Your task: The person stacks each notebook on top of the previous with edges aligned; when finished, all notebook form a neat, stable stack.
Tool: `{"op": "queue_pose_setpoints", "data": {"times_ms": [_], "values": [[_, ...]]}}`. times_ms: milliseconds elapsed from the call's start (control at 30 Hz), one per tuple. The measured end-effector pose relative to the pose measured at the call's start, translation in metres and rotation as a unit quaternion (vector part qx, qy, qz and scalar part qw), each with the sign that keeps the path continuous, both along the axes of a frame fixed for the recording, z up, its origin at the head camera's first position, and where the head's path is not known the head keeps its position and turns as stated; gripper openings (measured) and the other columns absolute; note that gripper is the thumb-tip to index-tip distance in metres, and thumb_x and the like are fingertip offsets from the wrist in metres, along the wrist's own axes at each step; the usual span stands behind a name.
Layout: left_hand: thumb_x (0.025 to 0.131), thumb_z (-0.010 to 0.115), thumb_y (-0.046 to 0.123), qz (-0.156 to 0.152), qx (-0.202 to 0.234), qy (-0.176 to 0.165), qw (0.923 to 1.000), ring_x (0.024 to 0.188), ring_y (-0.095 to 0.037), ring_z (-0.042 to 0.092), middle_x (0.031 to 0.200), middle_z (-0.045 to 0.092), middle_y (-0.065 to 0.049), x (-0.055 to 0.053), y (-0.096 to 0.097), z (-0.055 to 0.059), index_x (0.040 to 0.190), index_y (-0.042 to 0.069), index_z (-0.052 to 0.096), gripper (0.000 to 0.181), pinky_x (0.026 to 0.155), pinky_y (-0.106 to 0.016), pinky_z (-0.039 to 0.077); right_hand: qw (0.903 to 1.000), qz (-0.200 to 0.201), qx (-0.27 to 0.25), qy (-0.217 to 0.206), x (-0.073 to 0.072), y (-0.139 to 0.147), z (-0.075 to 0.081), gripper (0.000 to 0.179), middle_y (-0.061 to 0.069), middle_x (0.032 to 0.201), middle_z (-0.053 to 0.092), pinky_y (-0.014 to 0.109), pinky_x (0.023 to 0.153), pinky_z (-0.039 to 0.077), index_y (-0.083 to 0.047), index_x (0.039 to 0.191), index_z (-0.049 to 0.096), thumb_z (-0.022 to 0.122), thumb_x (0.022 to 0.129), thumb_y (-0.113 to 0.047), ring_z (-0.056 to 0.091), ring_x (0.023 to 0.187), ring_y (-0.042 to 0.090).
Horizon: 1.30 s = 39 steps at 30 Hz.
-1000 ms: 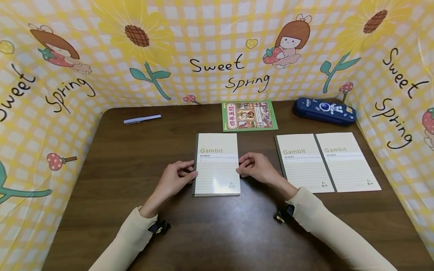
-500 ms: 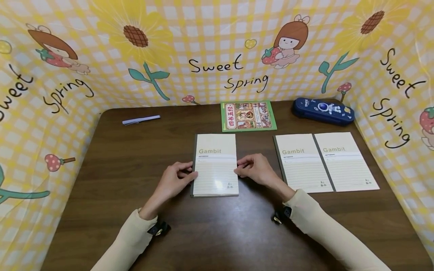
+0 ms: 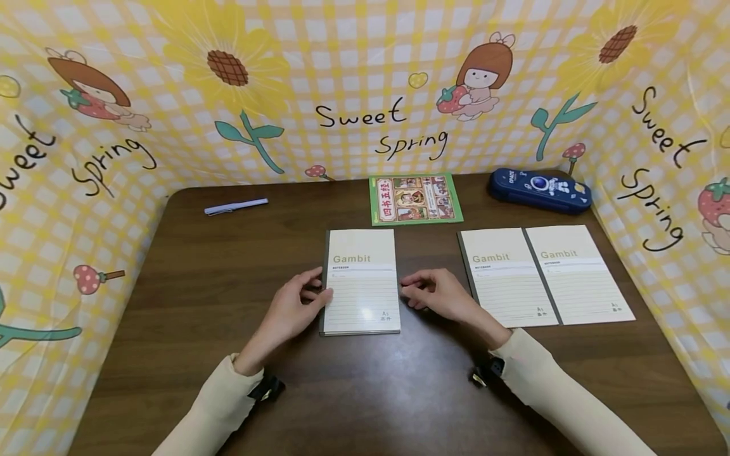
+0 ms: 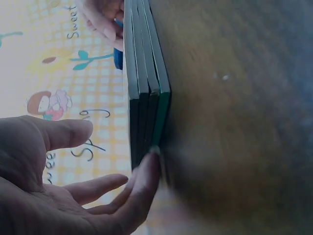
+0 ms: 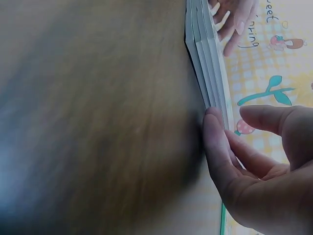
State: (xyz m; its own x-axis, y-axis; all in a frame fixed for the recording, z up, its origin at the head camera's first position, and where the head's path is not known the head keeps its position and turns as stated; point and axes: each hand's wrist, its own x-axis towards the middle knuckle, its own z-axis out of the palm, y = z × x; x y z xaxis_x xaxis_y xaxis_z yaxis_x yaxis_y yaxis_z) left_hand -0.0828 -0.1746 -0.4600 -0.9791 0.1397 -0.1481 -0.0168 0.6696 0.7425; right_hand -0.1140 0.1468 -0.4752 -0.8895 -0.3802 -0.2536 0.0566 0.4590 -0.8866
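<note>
A neat stack of several Gambit notebooks lies on the table, dark spines to the left. My left hand is beside the spine edge, fingers loosely bent. In the left wrist view, its fingertips are right at the spines, while the thumb stands apart from them. On the opposite side, my right hand hovers just off the page edges, holding nothing. Its fingers are relaxed near the layered pages in the right wrist view.
Two more Gambit notebooks, a left one and a right one, lie side by side at the right. Behind the stack is a green-bordered book. A blue pencil case and a light purple pen lie toward the back, before a checked cloth.
My right hand has drawn slightly away to the right from the stack's page edges. The left hand stays at the spine side, and the stack remains in place.
</note>
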Motion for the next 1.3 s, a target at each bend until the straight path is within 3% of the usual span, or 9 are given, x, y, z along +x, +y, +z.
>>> {"op": "queue_pose_setpoints", "data": {"times_ms": [167, 300, 500, 600, 733, 867, 1167, 1300], "values": [[0.100, 0.070, 0.032, -0.019, -0.057, 0.057, 0.9965, 0.131, -0.041, 0.057, 0.148, 0.054, -0.024, 0.002, 0.016, 0.002, 0.156, 0.004, 0.047, 0.066, 0.107, -0.058, 0.050, 0.9999, -0.002, -0.011, 0.012, 0.013, 0.023, -0.001, 0.028, 0.017, 0.103, 0.077, 0.033, 0.069, 0.062, -0.002, 0.126, 0.072, 0.067, 0.103, -0.019, 0.076, 0.080, 0.021], [0.098, 0.073, 0.033, -0.053, -0.093, 0.092, 0.9899, 0.145, -0.047, 0.044, 0.159, 0.043, -0.027, 0.001, 0.033, 0.009, 0.157, 0.004, 0.046, 0.070, 0.117, -0.064, 0.040, 0.9994, -0.022, -0.014, 0.021, 0.024, 0.045, 0.001, 0.028, 0.018, 0.103, 0.078, 0.033, 0.067, 0.062, -0.001, 0.125, 0.071, 0.066, 0.104, -0.018, 0.077, 0.081, 0.021], [0.099, 0.072, 0.033, -0.147, -0.104, 0.137, 0.9740, 0.153, -0.043, 0.038, 0.163, 0.042, -0.024, -0.008, 0.057, 0.009, 0.156, 0.005, 0.046, 0.068, 0.125, -0.060, 0.032, 0.9979, -0.057, -0.014, 0.028, 0.039, 0.083, 0.003, 0.029, 0.020, 0.102, 0.078, 0.033, 0.066, 0.062, -0.001, 0.125, 0.070, 0.067, 0.104, -0.021, 0.077, 0.082, 0.022], [0.100, 0.071, 0.037, -0.217, -0.112, 0.145, 0.9587, 0.155, -0.042, 0.035, 0.165, 0.039, -0.022, -0.014, 0.069, 0.008, 0.158, 0.006, 0.043, 0.072, 0.128, -0.059, 0.028, 0.9957, -0.085, -0.024, 0.029, 0.049, 0.103, 0.004, 0.030, 0.023, 0.104, 0.077, 0.032, 0.068, 0.064, 0.002, 0.125, 0.069, 0.066, 0.104, -0.018, 0.078, 0.083, 0.020], [0.101, 0.068, 0.043, -0.318, -0.123, 0.146, 0.9288, 0.158, -0.041, 0.030, 0.169, 0.032, -0.020, -0.020, 0.088, 0.006, 0.162, 0.008, 0.037, 0.077, 0.128, -0.062, 0.024, 0.9910, -0.126, -0.027, 0.035, 0.061, 0.128, 0.006, 0.032, 0.028, 0.113, 0.073, 0.032, 0.073, 0.065, 0.005, 0.126, 0.067, 0.066, 0.104, -0.017, 0.079, 0.085, 0.017], [0.103, 0.064, 0.046, -0.385, -0.137, 0.139, 0.9020, 0.160, -0.039, 0.027, 0.172, 0.028, -0.018, -0.022, 0.110, 0.008, 0.164, 0.009, 0.032, 0.078, 0.129, -0.062, 0.022, 0.9863, -0.157, -0.002, 0.049, 0.072, 0.151, 0.006, 0.033, 0.026, 0.114, 0.072, 0.029, 0.075, 0.065, 0.002, 0.127, 0.068, 0.066, 0.104, -0.021, 0.078, 0.087, 0.012], [0.105, 0.057, 0.051, -0.465, -0.194, 0.118, 0.8558, 0.163, -0.031, 0.019, 0.175, 0.021, -0.010, -0.016, 0.163, 0.014, 0.167, 0.015, 0.026, 0.078, 0.132, -0.057, 0.017, 0.9727, -0.194, 0.054, 0.115, 0.094, 0.185, 0.005, 0.026, 0.018, 0.111, 0.075, 0.026, 0.070, 0.064, 0.001, 0.123, 0.070, 0.066, 0.104, -0.015, 0.075, 0.086, 0.002], [0.105, 0.055, 0.053, -0.489, -0.222, 0.098, 0.8376, 0.165, -0.027, 0.014, 0.177, 0.014, -0.006, -0.014, 0.186, 0.013, 0.168, 0.018, 0.020, 0.080, 0.133, -0.053, 0.016, 0.9555, -0.196, 0.128, 0.180, 0.101, 0.193, 0.005, 0.022, 0.019, 0.110, 0.075, 0.017, 0.065, 0.059, -0.002, 0.119, 0.073, 0.071, 0.100, -0.013, 0.072, 0.082, -0.004]]}}
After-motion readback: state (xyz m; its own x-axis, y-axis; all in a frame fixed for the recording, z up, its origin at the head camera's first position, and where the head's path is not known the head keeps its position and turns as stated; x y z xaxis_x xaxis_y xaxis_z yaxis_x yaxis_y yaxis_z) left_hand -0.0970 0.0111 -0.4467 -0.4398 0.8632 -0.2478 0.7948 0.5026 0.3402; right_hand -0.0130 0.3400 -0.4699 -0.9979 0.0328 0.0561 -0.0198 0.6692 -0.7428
